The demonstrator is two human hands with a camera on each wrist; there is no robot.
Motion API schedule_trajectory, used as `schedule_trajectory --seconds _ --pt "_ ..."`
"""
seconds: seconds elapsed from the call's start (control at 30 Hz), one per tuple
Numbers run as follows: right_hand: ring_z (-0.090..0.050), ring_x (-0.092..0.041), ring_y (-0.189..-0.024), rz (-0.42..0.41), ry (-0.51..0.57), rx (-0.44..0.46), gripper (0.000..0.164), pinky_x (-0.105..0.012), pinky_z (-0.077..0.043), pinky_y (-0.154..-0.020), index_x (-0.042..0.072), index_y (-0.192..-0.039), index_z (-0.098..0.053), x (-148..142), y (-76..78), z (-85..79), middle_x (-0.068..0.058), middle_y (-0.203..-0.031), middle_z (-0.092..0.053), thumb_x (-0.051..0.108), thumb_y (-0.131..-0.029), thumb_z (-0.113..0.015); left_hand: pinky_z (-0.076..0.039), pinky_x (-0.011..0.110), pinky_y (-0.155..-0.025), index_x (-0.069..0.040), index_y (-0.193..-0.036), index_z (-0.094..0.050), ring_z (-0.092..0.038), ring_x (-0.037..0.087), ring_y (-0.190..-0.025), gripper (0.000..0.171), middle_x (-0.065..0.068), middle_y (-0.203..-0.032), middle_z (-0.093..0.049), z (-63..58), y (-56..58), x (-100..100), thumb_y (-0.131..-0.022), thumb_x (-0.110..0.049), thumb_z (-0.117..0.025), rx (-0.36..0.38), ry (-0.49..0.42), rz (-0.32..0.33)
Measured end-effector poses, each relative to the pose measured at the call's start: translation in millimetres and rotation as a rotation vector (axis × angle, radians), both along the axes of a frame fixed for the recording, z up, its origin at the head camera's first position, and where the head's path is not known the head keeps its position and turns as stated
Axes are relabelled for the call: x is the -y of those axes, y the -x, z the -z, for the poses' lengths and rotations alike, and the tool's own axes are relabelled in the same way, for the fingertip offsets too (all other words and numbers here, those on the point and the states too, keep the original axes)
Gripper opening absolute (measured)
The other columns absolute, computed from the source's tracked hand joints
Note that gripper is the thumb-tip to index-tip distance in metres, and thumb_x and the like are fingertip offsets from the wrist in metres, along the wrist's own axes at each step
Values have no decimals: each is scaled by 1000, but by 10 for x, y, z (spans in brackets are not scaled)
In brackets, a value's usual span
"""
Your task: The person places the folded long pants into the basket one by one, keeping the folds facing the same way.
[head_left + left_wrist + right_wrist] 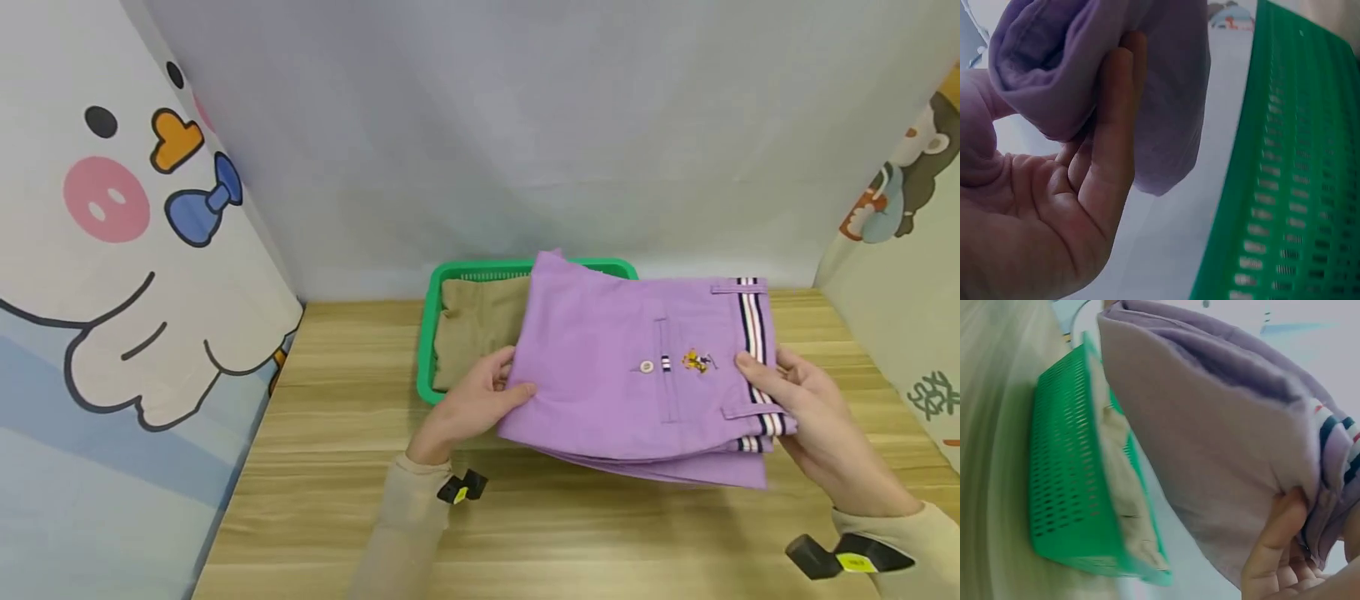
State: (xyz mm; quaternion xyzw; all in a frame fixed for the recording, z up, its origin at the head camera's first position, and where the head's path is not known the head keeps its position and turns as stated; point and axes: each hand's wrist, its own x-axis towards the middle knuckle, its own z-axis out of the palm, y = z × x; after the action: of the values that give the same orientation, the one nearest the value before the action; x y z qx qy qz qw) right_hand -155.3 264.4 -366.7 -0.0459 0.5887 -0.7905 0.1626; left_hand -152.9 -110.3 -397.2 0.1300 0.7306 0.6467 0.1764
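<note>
Folded purple trousers (592, 358) hang between my two hands, raised over the table and overlapping the basket's right part in the head view. A striped waistband, a button and a small embroidered figure show on their upper face. My left hand (480, 400) pinches the left folded edge, thumb on top and fingers beneath. At the waistband my right hand (813, 417) grips the cloth, its thumb above and the other fingers under it. Behind the trousers stands a green plastic basket (1063, 462) with khaki folded cloth (476, 325) inside.
The wooden table (337, 467) extends under the basket and both arms. A pale curtain (525, 150) closes off the back. Cartoon-printed panels stand at the left (150, 333) and right sides. Each wrist carries a small black device.
</note>
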Motion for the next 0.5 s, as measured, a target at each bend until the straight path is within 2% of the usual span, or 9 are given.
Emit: schedule_trajectory --seconds 0.13,0.23,0.37,0.43,0.5 --pt "-75 -14 -85 -27 -107 -20 26 -30 -61 -69 13 -129 -49 133 213 226 0 -101 -78 17 -104 -52 -59 36 -86 -1 -148 -38 -69 23 -102 53 23 -131 -62 60 59 154 -99 -10 -56 -22 54 -33" --pt "-74 -12 -81 -22 -199 -26 45 -28 -61 -68 4 -140 -43 302 365 280 3 -95 -78 22 -102 -57 -59 37 -87 -2 -149 -37 -69 23 -104 54 22 -133 -61 68 78 289 -99 -11 -57 -28 85 -92" --pt "-73 -7 -77 -26 -440 -86 70 -27 -60 -70 -7 -150 -30 494 611 323 13 -87 -75 33 -100 -59 -58 38 -87 -4 -147 -39 -67 25 -105 53 23 -132 -61 64 101 443 -98 -11 -58 -40 109 -167" --pt "-72 -6 -76 -24 -575 -142 71 -28 -60 -70 -5 -149 -34 582 740 342 13 -87 -73 39 -99 -59 -58 39 -88 -4 -148 -39 -67 28 -106 53 25 -132 -61 69 117 496 -99 -10 -57 -48 104 -186" --pt "-70 -6 -73 -20 -693 -197 67 -28 -60 -69 -3 -145 -41 670 863 362 6 -90 -73 43 -99 -58 -58 41 -89 -3 -149 -36 -66 30 -108 54 26 -133 -59 83 137 536 -99 -9 -57 -52 96 -201"
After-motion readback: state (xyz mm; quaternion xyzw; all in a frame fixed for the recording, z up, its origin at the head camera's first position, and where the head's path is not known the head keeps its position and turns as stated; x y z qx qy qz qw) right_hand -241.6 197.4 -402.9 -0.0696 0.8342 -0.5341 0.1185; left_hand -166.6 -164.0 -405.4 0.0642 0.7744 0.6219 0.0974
